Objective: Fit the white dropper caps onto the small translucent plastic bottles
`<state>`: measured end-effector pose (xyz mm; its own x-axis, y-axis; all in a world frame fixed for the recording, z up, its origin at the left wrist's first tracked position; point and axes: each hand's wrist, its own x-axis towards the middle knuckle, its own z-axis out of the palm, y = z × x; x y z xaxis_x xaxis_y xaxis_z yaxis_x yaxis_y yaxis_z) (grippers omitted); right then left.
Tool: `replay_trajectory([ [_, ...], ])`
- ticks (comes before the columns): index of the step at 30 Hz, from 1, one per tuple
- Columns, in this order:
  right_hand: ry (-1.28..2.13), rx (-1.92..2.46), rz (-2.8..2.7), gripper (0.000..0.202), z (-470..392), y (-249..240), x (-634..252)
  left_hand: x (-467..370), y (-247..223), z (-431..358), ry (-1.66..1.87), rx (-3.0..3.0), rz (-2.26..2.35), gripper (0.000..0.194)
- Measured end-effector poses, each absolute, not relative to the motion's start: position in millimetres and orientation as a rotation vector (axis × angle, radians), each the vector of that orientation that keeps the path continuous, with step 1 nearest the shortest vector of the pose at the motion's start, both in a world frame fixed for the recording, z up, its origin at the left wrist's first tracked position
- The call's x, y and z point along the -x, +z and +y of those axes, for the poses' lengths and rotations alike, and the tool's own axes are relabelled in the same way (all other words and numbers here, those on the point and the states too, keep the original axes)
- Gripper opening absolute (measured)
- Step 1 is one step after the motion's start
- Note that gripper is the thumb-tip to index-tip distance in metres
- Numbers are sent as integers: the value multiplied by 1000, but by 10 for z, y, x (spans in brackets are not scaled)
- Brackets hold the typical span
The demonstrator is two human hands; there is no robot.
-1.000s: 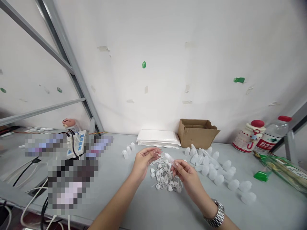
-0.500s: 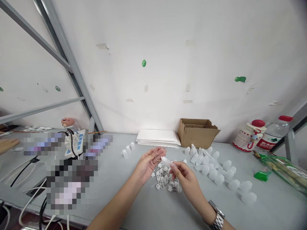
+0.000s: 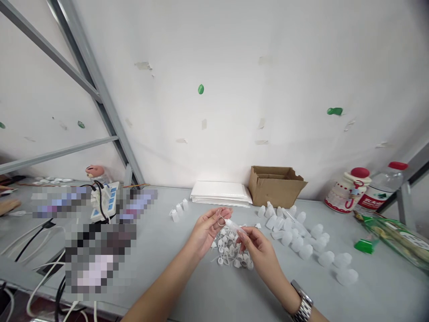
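Observation:
My right hand [image 3: 259,247] grips a small translucent plastic squeeze bottle [image 3: 235,226] by its body, tilted with the neck end toward the left. At that neck end, my left hand [image 3: 208,229] pinches a thin white loop strap [image 3: 220,221] between thumb and finger. The strap's far end is hidden among the fingers. Under both hands lies a heap of white caps with straps [image 3: 230,250]. To the right, several uncapped bottles [image 3: 296,243] lie scattered. At the left stands a small group of capped bottles [image 3: 179,211].
Behind are a stack of white packets [image 3: 219,193] and an open cardboard box [image 3: 276,188]. A red-lidded flask [image 3: 346,192], a water bottle [image 3: 378,190] and a green snack bag [image 3: 398,237] stand at right. A power strip [image 3: 105,201] with cables lies left. Another person's hand [image 3: 9,205] shows far left.
My hands stay nearly still, with the bottle and strap shifting only slightly. The other person's hand at far left has drawn back toward the edge.

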<state>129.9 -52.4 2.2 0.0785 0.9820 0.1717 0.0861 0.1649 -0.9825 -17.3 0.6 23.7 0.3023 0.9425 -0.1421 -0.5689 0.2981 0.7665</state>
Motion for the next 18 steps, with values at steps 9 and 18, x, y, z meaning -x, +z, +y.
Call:
replay_trajectory([
  [9, 774, 1271, -1455, 33, -536, -77, -1304, 138, 170, -4, 1129, -592, 608, 13],
  [18, 563, 1281, -1563, 26, -571, -95, -1302, 127, 185, 6, 1127, -509, 604, 13],
])
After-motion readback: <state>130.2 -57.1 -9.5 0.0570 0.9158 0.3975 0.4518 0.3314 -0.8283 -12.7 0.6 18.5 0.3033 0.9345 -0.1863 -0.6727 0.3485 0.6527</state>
